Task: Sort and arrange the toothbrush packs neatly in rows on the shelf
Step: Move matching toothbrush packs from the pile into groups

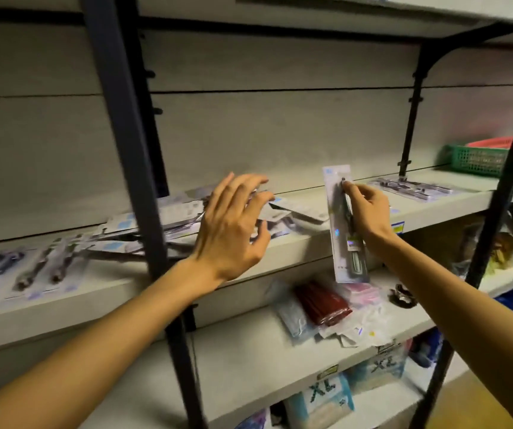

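My right hand (368, 212) pinches one toothbrush pack (338, 193) and holds it upright in front of the grey shelf (304, 246). My left hand (233, 224) hovers with spread fingers over a loose pile of toothbrush packs (174, 218) in the middle of the shelf. Two packs (44, 267) lie side by side at the shelf's left end. Another flat-lying pack (416, 188) rests on the shelf to the right, beyond my right hand.
A dark metal upright (131, 150) crosses in front of the pile. A green basket (481, 159) with a red one inside stands at the far right. The shelf below carries a red packet (323, 305) and plastic bags; boxes marked XL (326, 394) sit lower.
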### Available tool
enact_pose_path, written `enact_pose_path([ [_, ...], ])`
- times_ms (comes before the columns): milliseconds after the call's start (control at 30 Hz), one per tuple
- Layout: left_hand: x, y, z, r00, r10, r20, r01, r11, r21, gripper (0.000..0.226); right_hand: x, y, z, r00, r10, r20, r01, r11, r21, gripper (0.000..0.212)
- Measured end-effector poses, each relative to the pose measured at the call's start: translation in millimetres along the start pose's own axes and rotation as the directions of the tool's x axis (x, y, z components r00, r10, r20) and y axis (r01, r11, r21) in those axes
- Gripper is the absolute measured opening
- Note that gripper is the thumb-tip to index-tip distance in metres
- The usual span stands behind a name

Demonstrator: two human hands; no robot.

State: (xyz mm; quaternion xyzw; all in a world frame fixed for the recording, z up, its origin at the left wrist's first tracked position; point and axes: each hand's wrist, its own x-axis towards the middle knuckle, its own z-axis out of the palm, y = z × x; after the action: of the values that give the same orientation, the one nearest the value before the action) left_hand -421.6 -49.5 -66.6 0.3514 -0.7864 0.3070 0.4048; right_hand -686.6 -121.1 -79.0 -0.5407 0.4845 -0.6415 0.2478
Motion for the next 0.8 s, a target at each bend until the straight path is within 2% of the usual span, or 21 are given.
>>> enact_pose_path([
  [67,24.0,13.6,39.6,0.981,-0.084,0.176,0.079,0.996,0.034,0.042,35.8,18.2,-19.0,0.998,0.018,0.061,-0.014,0.998,-0.067,0.029],
  [133,46.6,21.0,76.9,0.939,-0.179,0.294,0.168,0.984,0.062,0.045,70.3,33.6,-31.6,0.993,0.045,0.113,-0.029,0.99,-0.139,0.029],
  [267,73.8,24.4,132.6,0.864,-0.291,0.411,0.257,0.957,0.137,0.049,132.5,60.2,-43.9,0.975,0.128,0.18,-0.093,0.977,-0.191,0.04],
  [400,85.3,21.6,164.8,0.758,-0.395,0.518,0.331,0.919,0.216,0.055,177.9,76.0,-49.4,0.942,0.219,0.254,-0.144,0.948,-0.283,0.045],
  [467,90.3,20.3,173.6,0.736,-0.424,0.527,0.354,0.905,0.234,0.054,198.8,84.9,-51.1,0.927,0.256,0.275,-0.153,0.926,-0.346,0.046],
  [600,99.6,11.0,175.9,0.734,-0.479,0.481,0.428,0.877,0.22,0.043,236.8,105.5,-47.4,0.891,0.363,0.273,-0.226,0.876,-0.426,0.043],
  [700,101.7,-0.9,170.3,0.702,-0.549,0.454,0.508,0.832,0.221,0.035,260.5,110.7,-39.6,0.885,0.388,0.257,-0.27,0.877,-0.397,0.043],
  [733,101.9,-5.5,167.6,0.689,-0.571,0.447,0.526,0.818,0.233,0.034,266.0,111.6,-36.2,0.891,0.374,0.257,-0.257,0.883,-0.394,0.046],
  [800,101.6,-13.9,163.0,0.656,-0.614,0.439,0.546,0.788,0.285,0.034,269.1,113.6,-28.5,0.918,0.297,0.261,-0.136,0.858,-0.496,0.054],
])
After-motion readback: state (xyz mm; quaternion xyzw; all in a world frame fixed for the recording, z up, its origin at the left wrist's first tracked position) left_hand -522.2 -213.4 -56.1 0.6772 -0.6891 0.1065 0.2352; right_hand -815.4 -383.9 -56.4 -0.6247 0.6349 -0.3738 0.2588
